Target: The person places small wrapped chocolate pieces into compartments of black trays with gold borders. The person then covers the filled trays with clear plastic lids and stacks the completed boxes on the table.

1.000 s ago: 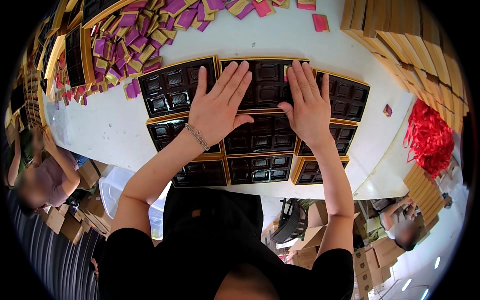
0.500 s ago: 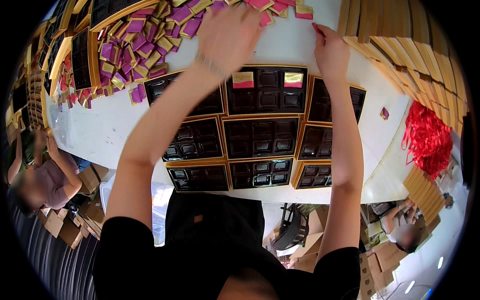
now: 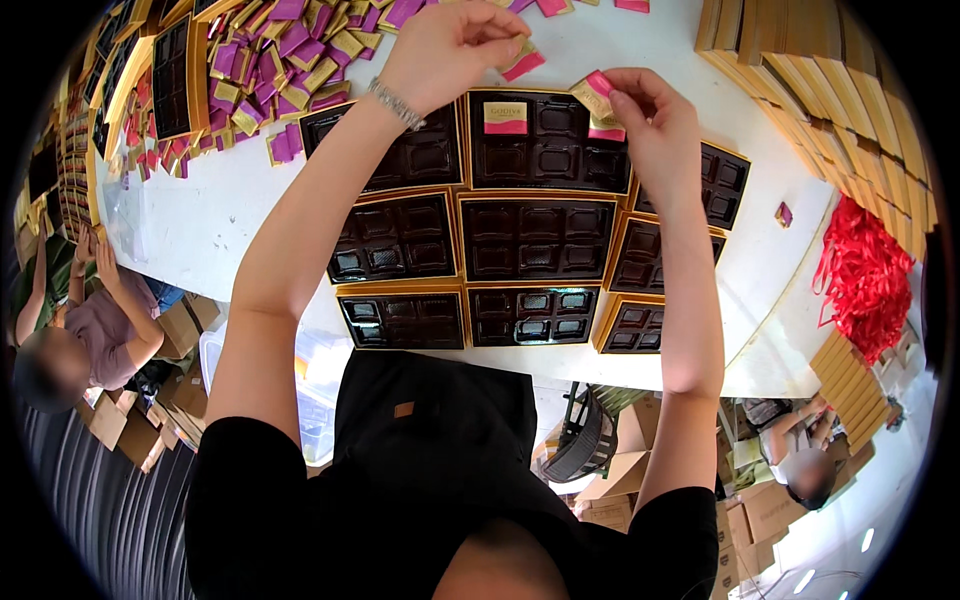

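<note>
Pinched in my left hand (image 3: 450, 55) is a pink-and-gold wrapped chocolate (image 3: 522, 62), just beyond the far middle box. My right hand (image 3: 655, 125) grips another pink-and-gold wrapped chocolate (image 3: 593, 92) by its edge, tilted over that box's far right compartment. Directly beneath it, a third pink-and-gold piece (image 3: 606, 130) partly shows. The far middle box (image 3: 550, 155) is gold-edged with a dark brown compartmented tray, and a wrapped chocolate (image 3: 505, 118) lies in its far left compartment. Similar boxes (image 3: 538, 240) stand in rows around it, some partly covered by my forearms.
Purple-and-gold wrapped chocolates (image 3: 290, 60) are heaped at the far left beside stacked trays (image 3: 180, 80). Gold boxes (image 3: 800, 90) are stacked at the far right, near a pile of red ribbon (image 3: 865, 280). One small purple piece (image 3: 784, 214) lies alone. Other people sit on both sides.
My right hand has come left with its chocolate to the far middle box. My left hand, blurred over the pile before, now holds a pink-and-gold piece. The view has shifted slightly.
</note>
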The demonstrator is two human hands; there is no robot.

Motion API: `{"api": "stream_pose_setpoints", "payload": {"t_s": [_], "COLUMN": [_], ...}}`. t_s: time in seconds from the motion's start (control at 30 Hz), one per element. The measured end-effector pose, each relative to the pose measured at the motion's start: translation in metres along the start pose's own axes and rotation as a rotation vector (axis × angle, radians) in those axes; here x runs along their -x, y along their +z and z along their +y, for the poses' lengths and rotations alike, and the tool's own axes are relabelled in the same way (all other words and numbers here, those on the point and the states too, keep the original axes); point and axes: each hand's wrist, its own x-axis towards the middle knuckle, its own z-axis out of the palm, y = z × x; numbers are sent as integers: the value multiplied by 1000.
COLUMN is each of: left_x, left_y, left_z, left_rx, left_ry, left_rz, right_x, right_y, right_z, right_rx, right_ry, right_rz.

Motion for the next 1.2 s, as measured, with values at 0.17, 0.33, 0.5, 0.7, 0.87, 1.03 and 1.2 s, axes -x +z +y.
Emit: {"api": "stream_pose_setpoints", "payload": {"t_s": [0.17,0.33,0.5,0.7,0.87,1.03,1.2], "left_x": [38,60,81,125,132,131,69], "left_y": [-4,-15,-16,1,-3,-6,-13], "left_z": [16,19,8,3,-4,0,14], "left_rx": [-97,-397,-760,-951,-988,-918,-891], "left_ry": [-116,-12,245,203,142,130,299], "left_rz": [-7,59,181,68,-72,-22,160], "right_x": [30,40,43,60,67,69,65], "right_y": [20,43,52,40,53,68,69], "right_z": [-6,0,-14,10,22,8,15], "right_rx": [60,111,361,812,922,1092,1026], "right_ry": [13,9,138,-516,-492,-397,-369], "right_rz": [86,239,216,115,-78,-49,-162]}}
